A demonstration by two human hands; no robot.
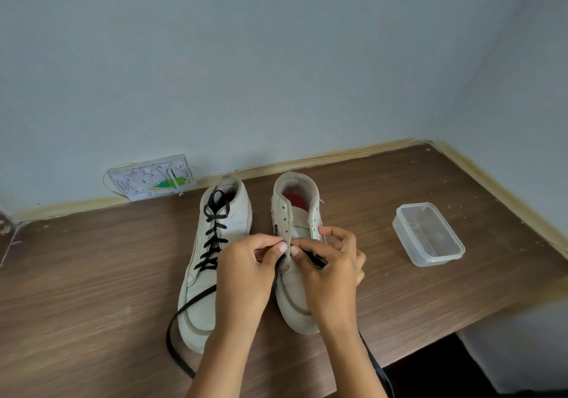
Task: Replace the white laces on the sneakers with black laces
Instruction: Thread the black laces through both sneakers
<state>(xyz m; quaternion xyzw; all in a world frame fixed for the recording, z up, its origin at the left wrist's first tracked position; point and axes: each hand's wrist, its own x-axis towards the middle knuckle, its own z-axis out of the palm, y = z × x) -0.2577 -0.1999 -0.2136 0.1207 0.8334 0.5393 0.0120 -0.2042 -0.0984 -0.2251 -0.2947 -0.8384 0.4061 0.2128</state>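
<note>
A: What lies nearest the camera?

B: A loose black lace (176, 339) loops over the table (92, 290) in front of the left sneaker (203, 293) and runs up across its toe. Another black strand (376, 364) trails off the near table edge beside the right forearm.

A: And the hands?

B: Both are over the right sneaker (293, 299), at its lower eyelets. The left hand (246, 271) has its fingers curled, thumb and forefinger pinched together at the shoe's throat. The right hand (333, 270) pinches a black lace end against the same spot. Their thumbs nearly touch.

A: How far is the lacing?

B: The left sneaker is laced in black up to the collar. The right sneaker's upper eyelets stand bare, and a red insole shows inside.

A: Any containers?

B: A clear plastic tub (428, 234) sits lidless well to the right of the shoes. I see nothing in it.

A: Farther back?

B: A white wall plate (152, 177) with yellow wires leans at the wall behind the left sneaker.
</note>
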